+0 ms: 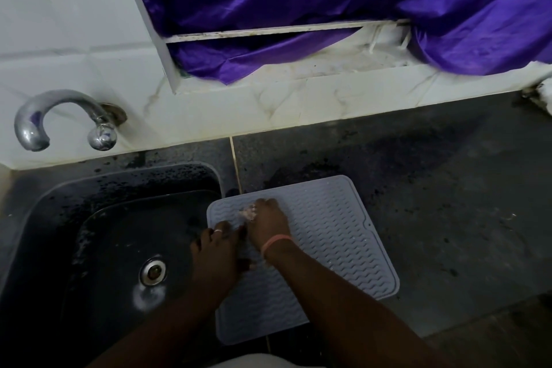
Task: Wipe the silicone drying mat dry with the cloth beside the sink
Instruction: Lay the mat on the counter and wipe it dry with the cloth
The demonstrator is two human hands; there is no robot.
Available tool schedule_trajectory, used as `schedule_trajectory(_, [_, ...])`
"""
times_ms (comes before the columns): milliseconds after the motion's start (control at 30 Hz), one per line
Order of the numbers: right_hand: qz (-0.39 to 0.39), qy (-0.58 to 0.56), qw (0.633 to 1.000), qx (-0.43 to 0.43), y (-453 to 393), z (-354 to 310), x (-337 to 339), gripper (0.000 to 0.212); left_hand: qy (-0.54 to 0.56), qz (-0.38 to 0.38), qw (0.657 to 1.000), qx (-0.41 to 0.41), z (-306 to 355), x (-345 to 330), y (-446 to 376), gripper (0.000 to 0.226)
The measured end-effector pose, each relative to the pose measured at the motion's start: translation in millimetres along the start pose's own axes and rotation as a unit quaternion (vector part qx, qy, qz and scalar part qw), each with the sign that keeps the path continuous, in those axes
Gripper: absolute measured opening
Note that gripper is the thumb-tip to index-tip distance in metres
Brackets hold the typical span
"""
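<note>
Beside the sink (59, 218), on the dark counter (433, 188), lies the silicone drying mat (328, 233), its left edge just reaching the basin's rim; my right hand (268, 222) sits on the mat's far-left part with fingers curled tight round a small bunched cloth (246, 212), of which only a pale scrap shows past my knuckles; my left hand (216, 248) rests at the mat's left edge, fingers spread and fairly straight, holding nothing, and seems to be pinning the mat down, though I cannot tell how hard it presses; I judge the wiping itself to be the step in hand, with the cloth working the corner nearest the sink; the next move, as I reckon it, calls for dragging the cloth rightwards along the wavy ridges while the left hand keeps the mat from sliding, since most of the surface lies to the right of the cloth; counting what is here: one mat, one cloth, two hands, one sink with one drain (153, 271), one tap (65, 119) on the wall, one purple curtain (328, 9) behind.
</note>
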State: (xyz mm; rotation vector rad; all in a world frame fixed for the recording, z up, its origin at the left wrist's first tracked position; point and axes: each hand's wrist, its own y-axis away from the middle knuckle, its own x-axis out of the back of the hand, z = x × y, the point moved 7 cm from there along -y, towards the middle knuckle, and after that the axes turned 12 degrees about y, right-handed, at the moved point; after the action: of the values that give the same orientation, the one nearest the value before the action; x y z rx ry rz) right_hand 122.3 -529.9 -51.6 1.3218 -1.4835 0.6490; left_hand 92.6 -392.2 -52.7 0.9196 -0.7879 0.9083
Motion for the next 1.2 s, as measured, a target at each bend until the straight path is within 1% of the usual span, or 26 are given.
schedule_trajectory(67, [-0.037, -0.005, 0.998, 0.050, -5, -3, -3, 0.021, 0.004, 0.003, 1.000, -0.004, -1, 2, 0, 0.090])
schedule_trajectory(100, [-0.027, -0.009, 0.998, 0.051, -11, 7, 1, 0.016, 0.009, -0.004, 1.000, -0.003, -1, 2, -1, 0.092])
schedule_trajectory(133, [0.001, 0.000, 1.000, 0.031, -18, 26, 12, 0.014, 0.012, -0.015, 1.000, -0.004, -1, 2, -2, 0.093])
schedule_trajectory(200, [0.062, 0.001, 0.997, -0.035, -32, 68, 43, 0.017, 0.024, -0.023, 0.999, -0.013, 1, 4, -5, 0.093])
schedule_trajectory(300, [0.122, 0.012, 0.983, -0.136, -44, 146, 79, 0.029, 0.066, -0.022, 0.997, -0.025, 5, 11, -18, 0.091])
schedule_trajectory(333, [0.127, 0.015, 0.978, -0.164, -46, 169, 85, 0.032, 0.068, -0.036, 0.996, -0.036, 9, 10, -23, 0.092])
schedule_trajectory(400, [0.154, -0.033, 0.961, -0.229, -43, 200, 87, 0.031, 0.038, -0.077, 0.995, -0.055, 18, 4, -28, 0.091])
schedule_trajectory(433, [0.139, -0.023, 0.957, -0.254, -43, 202, 82, 0.031, 0.021, -0.086, 0.994, -0.059, 21, 2, -28, 0.089])
schedule_trajectory(467, [0.125, 0.002, 0.957, -0.260, -42, 195, 77, 0.032, 0.007, -0.085, 0.995, -0.060, 24, 0, -28, 0.086])
schedule_trajectory(533, [0.100, -0.005, 0.956, -0.275, -44, 169, 65, 0.034, -0.011, -0.068, 0.996, -0.064, 28, 0, -26, 0.081])
schedule_trajectory(567, [0.095, 0.011, 0.955, -0.279, -43, 153, 61, 0.034, -0.015, -0.062, 0.996, -0.067, 30, 0, -26, 0.079])
schedule_trajectory(600, [0.093, 0.024, 0.960, -0.263, -41, 129, 55, 0.034, -0.017, -0.057, 0.996, -0.068, 31, 0, -26, 0.077])
schedule_trajectory(667, [0.083, 0.022, 0.980, -0.179, -40, 75, 33, 0.036, -0.008, -0.036, 0.996, -0.075, 35, 3, -25, 0.065])
schedule_trajectory(700, [0.061, 0.024, 0.988, -0.140, -38, 48, 19, 0.034, 0.008, -0.023, 0.997, -0.078, 35, 5, -25, 0.056])
schedule_trajectory(767, [0.019, -0.014, 0.995, -0.096, -33, 1, 5, 0.026, 0.055, -0.002, 0.996, -0.071, 32, 9, -23, 0.040])
schedule_trajectory(833, [-0.027, -0.059, 0.995, -0.071, -34, -20, 1, 0.022, 0.080, -0.005, 0.994, -0.067, 28, 10, -20, 0.037])
schedule_trajectory(867, [-0.051, -0.079, 0.993, -0.067, -38, -18, 4, 0.022, 0.081, -0.011, 0.994, -0.074, 28, 10, -19, 0.041])
schedule_trajectory(933, [-0.070, -0.123, 0.988, -0.067, -46, -3, 16, 0.019, 0.061, -0.027, 0.994, -0.084, 29, 7, -20, 0.055])
schedule_trajectory(1000, [-0.039, -0.117, 0.989, -0.077, -55, 33, 35, 0.013, 0.026, -0.045, 0.995, -0.081, 30, 6, -22, 0.069])
schedule_trajectory(1067, [0.000, -0.068, 0.993, -0.101, -65, 82, 57, 0.021, -0.006, -0.056, 0.995, -0.078, 29, 3, -23, 0.078])
schedule_trajectory(1133, [0.048, 0.026, 0.990, -0.127, -73, 142, 74, 0.037, -0.022, -0.070, 0.995, -0.073, 29, 0, -23, 0.082])
schedule_trajectory(1167, [0.086, 0.040, 0.983, -0.156, -71, 169, 83, 0.040, -0.022, -0.074, 0.994, -0.071, 28, -2, -23, 0.084])
schedule_trajectory(1200, [0.113, 0.030, 0.973, -0.199, -67, 193, 87, 0.039, -0.019, -0.076, 0.994, -0.070, 28, -4, -25, 0.086])
